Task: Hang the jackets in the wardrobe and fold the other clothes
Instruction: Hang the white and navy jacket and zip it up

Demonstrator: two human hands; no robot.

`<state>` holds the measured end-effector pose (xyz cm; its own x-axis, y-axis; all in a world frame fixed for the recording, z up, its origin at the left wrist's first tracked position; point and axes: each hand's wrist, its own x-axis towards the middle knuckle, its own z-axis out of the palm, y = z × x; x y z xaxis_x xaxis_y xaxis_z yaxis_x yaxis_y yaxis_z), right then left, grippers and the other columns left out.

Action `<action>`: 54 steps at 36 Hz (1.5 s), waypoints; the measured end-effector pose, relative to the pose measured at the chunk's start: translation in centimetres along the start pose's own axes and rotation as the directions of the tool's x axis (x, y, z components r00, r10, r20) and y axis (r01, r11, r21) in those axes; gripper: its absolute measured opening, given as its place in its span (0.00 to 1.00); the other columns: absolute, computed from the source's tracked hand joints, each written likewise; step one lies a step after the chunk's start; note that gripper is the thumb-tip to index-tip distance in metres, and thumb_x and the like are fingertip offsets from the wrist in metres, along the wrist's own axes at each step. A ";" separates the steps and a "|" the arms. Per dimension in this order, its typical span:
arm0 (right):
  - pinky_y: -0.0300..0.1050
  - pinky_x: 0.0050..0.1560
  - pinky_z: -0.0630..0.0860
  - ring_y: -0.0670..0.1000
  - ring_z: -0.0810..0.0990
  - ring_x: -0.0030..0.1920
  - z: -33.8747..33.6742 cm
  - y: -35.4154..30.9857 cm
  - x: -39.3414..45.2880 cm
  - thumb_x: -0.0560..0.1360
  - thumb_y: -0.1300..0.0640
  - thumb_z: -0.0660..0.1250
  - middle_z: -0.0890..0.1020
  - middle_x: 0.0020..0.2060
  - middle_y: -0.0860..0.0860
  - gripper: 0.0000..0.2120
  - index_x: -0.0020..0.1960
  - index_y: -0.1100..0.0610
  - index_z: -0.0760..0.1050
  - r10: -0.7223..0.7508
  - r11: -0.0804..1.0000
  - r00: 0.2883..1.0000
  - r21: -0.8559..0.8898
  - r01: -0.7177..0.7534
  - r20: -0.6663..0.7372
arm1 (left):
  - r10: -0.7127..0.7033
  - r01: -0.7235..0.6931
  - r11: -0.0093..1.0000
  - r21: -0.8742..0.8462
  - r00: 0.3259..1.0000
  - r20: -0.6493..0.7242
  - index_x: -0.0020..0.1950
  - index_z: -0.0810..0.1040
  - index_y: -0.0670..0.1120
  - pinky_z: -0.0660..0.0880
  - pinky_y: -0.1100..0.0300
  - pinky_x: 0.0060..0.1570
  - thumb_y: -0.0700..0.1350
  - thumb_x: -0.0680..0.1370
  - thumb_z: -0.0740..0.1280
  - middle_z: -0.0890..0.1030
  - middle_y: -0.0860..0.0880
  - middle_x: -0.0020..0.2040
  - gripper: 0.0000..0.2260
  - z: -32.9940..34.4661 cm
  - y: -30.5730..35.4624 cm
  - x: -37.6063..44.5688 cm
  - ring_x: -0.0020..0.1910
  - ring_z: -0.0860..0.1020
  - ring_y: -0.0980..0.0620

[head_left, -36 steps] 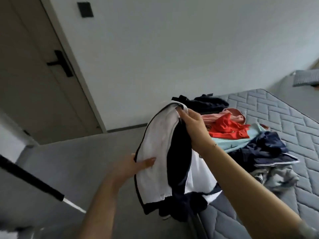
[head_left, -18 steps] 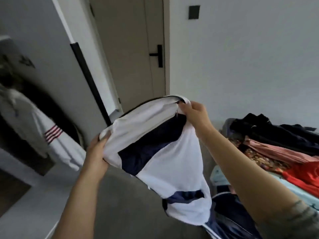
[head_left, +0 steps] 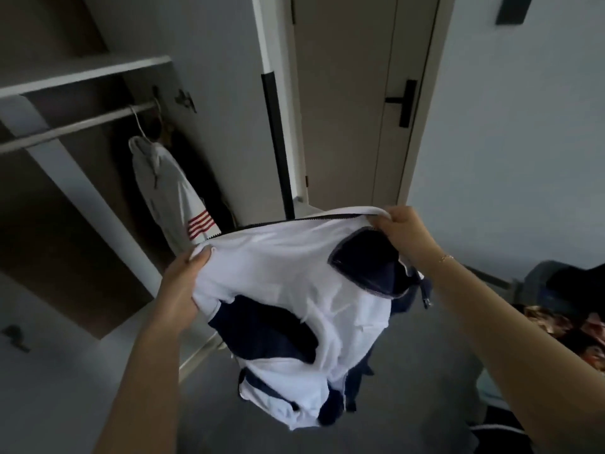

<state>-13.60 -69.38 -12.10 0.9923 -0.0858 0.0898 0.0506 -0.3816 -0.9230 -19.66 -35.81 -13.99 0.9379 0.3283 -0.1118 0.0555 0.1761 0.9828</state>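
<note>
**Background only**

Tan door [head_left: 347, 103] is sitting shut behind, black lever handle [head_left: 403, 103] showing on its right side. Dark wall plate [head_left: 510, 8] is hanging on the pale wall [head_left: 523, 142] at top right. Grey floor [head_left: 425, 371] is running underneath.

Both forearms are bare, without sleeves; a thin gold bracelet [head_left: 446, 258] sits on the right wrist.

rail [head_left: 75, 126]: left bare | right: hung white jacket [head_left: 170, 198]
</note>
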 end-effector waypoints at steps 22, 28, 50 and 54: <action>0.31 0.45 0.72 0.38 0.78 0.42 24.0 -9.1 11.2 0.71 0.42 0.72 0.79 0.44 0.42 0.34 0.72 0.38 0.59 -0.084 0.947 0.561 -0.109 0.302 0.824 | 0.202 -0.279 0.919 0.279 0.940 0.273 0.42 0.84 0.55 0.75 0.68 0.45 0.41 0.74 0.72 0.85 0.56 0.42 0.08 -7.4 6.3 17.2 0.44 0.82 0.60; 0.32 0.38 0.70 0.38 0.76 0.33 31.3 -9.7 13.0 0.78 0.54 0.67 0.78 0.31 0.40 0.06 0.42 0.52 0.78 -0.302 0.951 0.638 0.267 0.154 0.709 | 0.118 -0.293 0.839 0.458 0.921 0.371 0.44 0.82 0.50 0.74 0.66 0.44 0.38 0.75 0.70 0.81 0.52 0.41 0.07 -8.4 7.0 20.6 0.41 0.78 0.61; 0.45 0.47 0.81 0.54 0.83 0.54 35.5 -13.7 30.1 0.72 0.51 0.67 0.84 0.52 0.58 0.15 0.48 0.61 0.85 -0.193 0.458 0.542 0.564 -0.687 0.818 | -0.160 0.199 0.901 0.385 0.979 -0.130 0.60 0.74 0.46 0.69 0.75 0.54 0.41 0.78 0.67 0.75 0.52 0.65 0.11 -11.1 -6.8 27.3 0.64 0.73 0.59; 0.48 0.53 0.80 0.55 0.82 0.56 37.0 -14.9 29.7 0.70 0.52 0.69 0.82 0.56 0.59 0.23 0.61 0.63 0.77 -0.118 0.472 0.467 0.463 -0.750 0.877 | -0.200 0.182 0.898 0.401 0.980 0.002 0.72 0.64 0.55 0.65 0.81 0.52 0.47 0.78 0.69 0.70 0.61 0.67 0.25 -6.2 -7.7 30.5 0.66 0.67 0.65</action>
<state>19.30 -32.19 -9.50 0.5566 0.8116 -0.1774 -0.6679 0.3102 -0.6765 6.38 -21.37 -25.89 0.9086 0.2848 -0.3054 0.3579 -0.1545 0.9209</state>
